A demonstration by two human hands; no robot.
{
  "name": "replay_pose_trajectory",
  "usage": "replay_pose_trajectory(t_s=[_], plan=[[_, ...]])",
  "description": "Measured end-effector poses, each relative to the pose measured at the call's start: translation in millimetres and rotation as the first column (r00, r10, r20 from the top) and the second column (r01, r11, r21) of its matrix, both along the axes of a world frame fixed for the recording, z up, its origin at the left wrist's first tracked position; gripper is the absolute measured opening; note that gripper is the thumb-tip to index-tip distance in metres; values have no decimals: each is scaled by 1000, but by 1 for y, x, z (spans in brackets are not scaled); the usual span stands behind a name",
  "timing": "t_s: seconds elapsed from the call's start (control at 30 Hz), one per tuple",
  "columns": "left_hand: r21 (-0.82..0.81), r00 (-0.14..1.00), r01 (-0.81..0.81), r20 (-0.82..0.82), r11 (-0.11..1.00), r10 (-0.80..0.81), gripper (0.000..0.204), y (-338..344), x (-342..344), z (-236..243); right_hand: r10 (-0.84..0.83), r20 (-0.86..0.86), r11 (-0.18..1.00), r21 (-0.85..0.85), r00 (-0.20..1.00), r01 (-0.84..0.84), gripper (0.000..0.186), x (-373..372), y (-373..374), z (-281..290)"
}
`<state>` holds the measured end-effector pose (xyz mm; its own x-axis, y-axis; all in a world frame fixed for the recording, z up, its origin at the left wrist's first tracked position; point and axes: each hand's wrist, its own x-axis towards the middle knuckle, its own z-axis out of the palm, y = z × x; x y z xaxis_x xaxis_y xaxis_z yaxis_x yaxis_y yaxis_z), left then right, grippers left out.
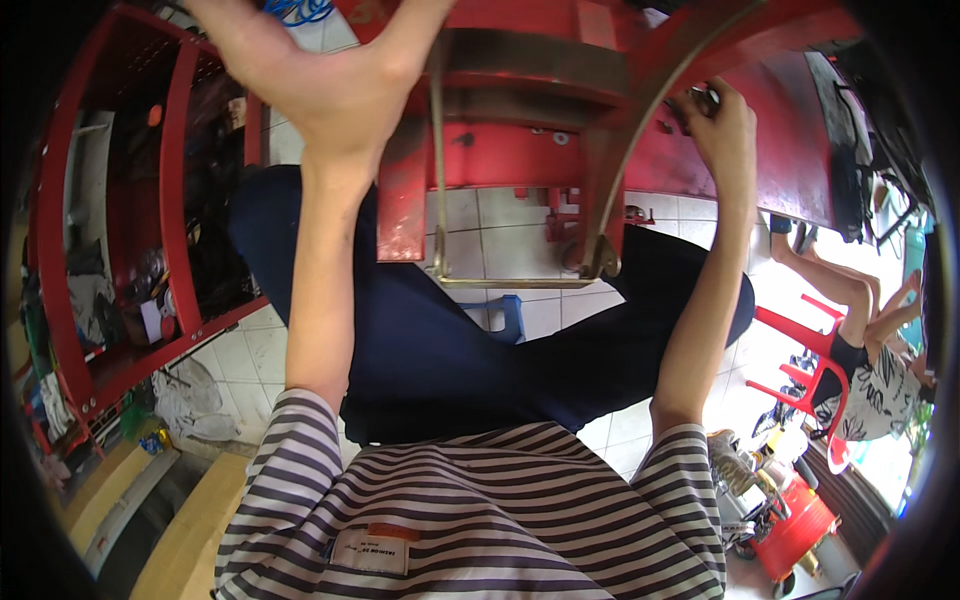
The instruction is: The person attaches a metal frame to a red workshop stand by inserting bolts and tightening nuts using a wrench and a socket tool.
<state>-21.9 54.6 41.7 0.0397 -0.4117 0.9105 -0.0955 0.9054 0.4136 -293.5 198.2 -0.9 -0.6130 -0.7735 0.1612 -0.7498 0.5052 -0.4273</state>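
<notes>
In front of me stands a red metal frame (405,205) with a worn bare-metal bar (530,75) across it. A curved metal arm (625,150) and a thin rod bent into a loop (510,284) hang from it toward my knees. My left hand (335,85) is raised close to the camera at the frame's left, its thumb spread wide from the rest. Its fingertips run out of the top edge. Beside the curved arm, at the frame's right, my right hand (722,120) has its fingers curled together near a small dark part that I cannot make out.
A red shelf rack (175,190) with mixed items stands at left. Wooden boards (195,530) lie lower left. A blue stool (508,318) shows between my legs. At right, a person (870,380) sits on a red plastic chair (835,350), near a red drum-shaped thing (800,525).
</notes>
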Motion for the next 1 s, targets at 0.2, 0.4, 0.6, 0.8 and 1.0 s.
replay_pose_trajectory(t_s=[0.2, 0.4, 0.6, 0.8, 1.0], plan=[[-32, 982, 139, -128, 990, -142, 69, -9, -2, -5, 52, -71, 997, -60, 996, -56, 26, 2, 1, -1], [-30, 989, 113, -95, 993, -115, 64, -11, 0, -6, 20, -41, 999, -38, 999, -21, 23, 2, 4, 0], [42, 926, 123, -365, 992, -99, 70, -18, 1, -7, -19, 20, 1000, -24, 1000, 19, 26, 4, 4, 4], [261, 871, 278, -474, 924, -128, 74, -27, 17, -3, 34, -131, 993, -104, 991, -47, 32, -4, 5, 2], [288, 874, 383, -420, 878, -244, 49, -26, 27, -6, 24, -137, 993, -109, 990, -39, 34, -21, 11, -18]])
